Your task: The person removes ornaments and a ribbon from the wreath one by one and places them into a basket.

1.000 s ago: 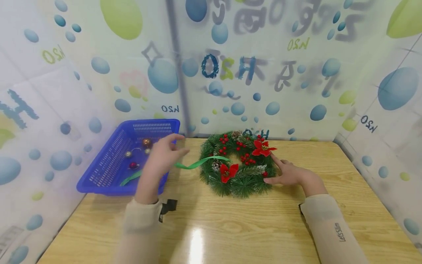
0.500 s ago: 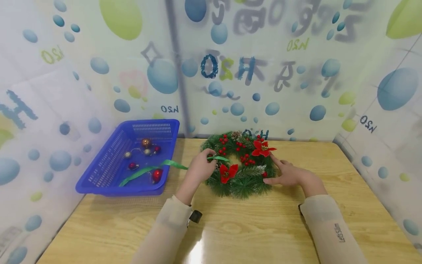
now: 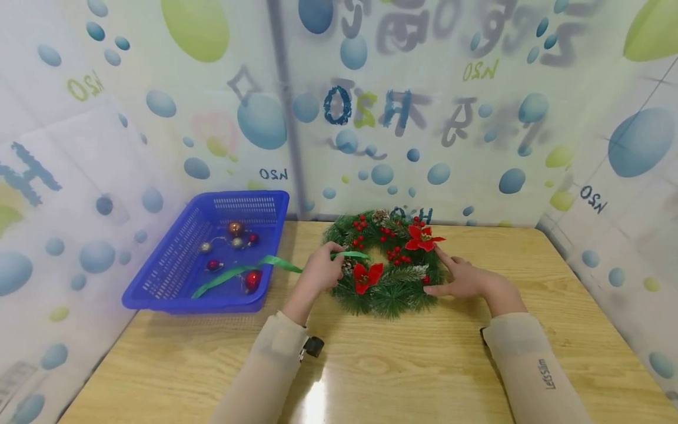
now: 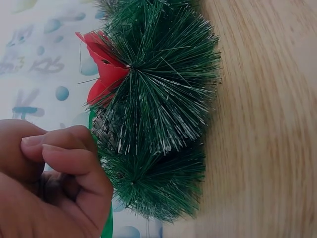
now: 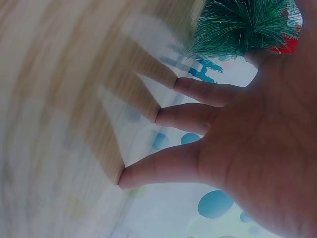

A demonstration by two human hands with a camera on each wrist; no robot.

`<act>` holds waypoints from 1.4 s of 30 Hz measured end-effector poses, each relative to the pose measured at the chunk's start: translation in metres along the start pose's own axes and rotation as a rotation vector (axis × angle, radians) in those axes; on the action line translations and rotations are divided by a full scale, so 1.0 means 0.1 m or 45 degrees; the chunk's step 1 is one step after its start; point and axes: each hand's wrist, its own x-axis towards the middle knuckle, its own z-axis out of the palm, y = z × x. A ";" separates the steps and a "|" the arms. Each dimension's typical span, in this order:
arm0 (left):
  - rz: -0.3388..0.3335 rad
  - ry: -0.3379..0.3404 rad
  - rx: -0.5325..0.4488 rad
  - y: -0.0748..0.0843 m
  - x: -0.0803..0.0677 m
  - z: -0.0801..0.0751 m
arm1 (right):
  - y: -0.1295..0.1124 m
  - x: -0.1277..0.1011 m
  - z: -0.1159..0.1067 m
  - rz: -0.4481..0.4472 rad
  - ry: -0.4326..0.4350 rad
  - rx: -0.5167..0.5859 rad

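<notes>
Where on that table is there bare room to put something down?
The table is bare along its near edge, between the two sleeves, and to the right of the right hand. It is crowded at the back left: the blue basket of baubles, the green ribbon trailing to the left hand, and the wreath.

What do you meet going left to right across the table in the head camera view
Blue basket with baubles → green ribbon trailing out of it → left hand pinching the ribbon → wreath → right hand resting at the wreath's edge.
</notes>
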 end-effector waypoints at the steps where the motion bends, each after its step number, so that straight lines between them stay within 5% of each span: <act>1: -0.001 0.005 -0.004 0.00 0.00 0.00 | 0.00 0.00 0.00 0.000 0.003 -0.002; 26: 0.006 0.041 -0.013 0.06 -0.02 -0.09 | -0.03 -0.01 0.01 -0.010 0.016 -0.003; 35: 0.108 0.090 -0.280 0.24 -0.22 -0.49 | -0.02 0.00 0.01 -0.008 0.015 -0.005; 42: 0.116 0.262 -0.341 0.36 -0.48 -0.96 | -0.02 0.00 0.01 -0.012 0.013 0.015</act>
